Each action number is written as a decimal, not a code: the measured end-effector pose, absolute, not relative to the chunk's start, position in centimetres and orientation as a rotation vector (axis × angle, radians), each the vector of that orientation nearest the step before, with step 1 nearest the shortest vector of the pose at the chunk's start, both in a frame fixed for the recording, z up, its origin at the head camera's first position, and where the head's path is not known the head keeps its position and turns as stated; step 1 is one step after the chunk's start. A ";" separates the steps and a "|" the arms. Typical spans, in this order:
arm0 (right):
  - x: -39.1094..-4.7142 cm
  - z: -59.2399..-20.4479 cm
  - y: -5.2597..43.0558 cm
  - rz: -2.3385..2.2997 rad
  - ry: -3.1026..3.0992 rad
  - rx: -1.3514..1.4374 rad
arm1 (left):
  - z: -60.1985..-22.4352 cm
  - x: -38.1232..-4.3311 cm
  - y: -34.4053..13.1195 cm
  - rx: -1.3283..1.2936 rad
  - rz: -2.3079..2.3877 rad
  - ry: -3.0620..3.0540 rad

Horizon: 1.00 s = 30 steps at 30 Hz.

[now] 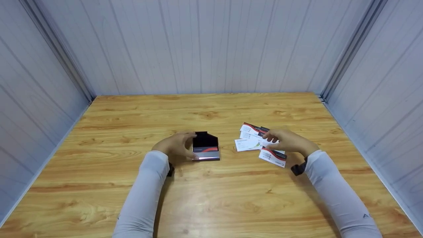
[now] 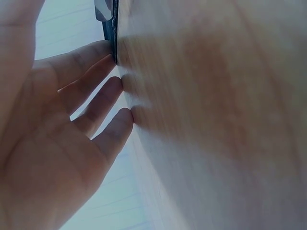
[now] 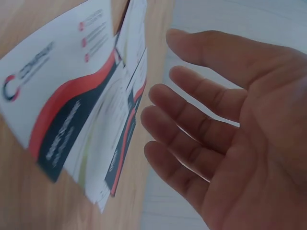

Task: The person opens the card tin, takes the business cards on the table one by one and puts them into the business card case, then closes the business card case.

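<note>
A dark business card case (image 1: 206, 154) stands with its lid raised on the table, and a red-and-black card shows inside it. My left hand (image 1: 178, 144) holds the case by its left side, thumb at the front corner and index finger by the lid. In the left wrist view, other fingertips (image 2: 125, 115) of that hand rest on the tabletop. Over a spread of overlapping business cards (image 1: 246, 144) hovers my right hand (image 1: 290, 141), its fingers loosely bent. The right wrist view shows a gap between those fingers and the cards (image 3: 72, 86), with nothing held.
The wood-grain table (image 1: 205, 205) runs back to a pale panelled wall (image 1: 205, 46), with side walls to left and right. One card (image 1: 272, 158) lies at the near edge of the spread. A dark wrist camera (image 1: 298, 169) sits under the right sleeve.
</note>
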State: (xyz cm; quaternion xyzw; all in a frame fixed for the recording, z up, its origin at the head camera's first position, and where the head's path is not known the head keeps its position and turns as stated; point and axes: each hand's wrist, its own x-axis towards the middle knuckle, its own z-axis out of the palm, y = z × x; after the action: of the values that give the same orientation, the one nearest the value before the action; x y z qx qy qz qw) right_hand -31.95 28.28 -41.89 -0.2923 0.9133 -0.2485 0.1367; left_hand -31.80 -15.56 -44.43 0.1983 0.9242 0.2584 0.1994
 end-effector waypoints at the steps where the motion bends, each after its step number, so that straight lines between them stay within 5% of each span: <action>1: -31.8 -42.0 28.5 -0.714 2.644 -0.833 | -44.4 -31.8 -15.6 0.552 0.727 2.583; 30: -29.9 -44.1 30.7 -0.650 2.638 -0.599 | -44.5 -31.8 -15.6 0.535 0.746 2.572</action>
State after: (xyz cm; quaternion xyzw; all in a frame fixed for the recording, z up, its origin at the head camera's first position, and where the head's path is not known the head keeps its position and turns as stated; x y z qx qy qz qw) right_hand -29.85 30.70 -44.06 -0.2118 0.9329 -0.2298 0.1788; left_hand -31.80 -15.62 -44.54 0.1918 0.9220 0.2674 0.2039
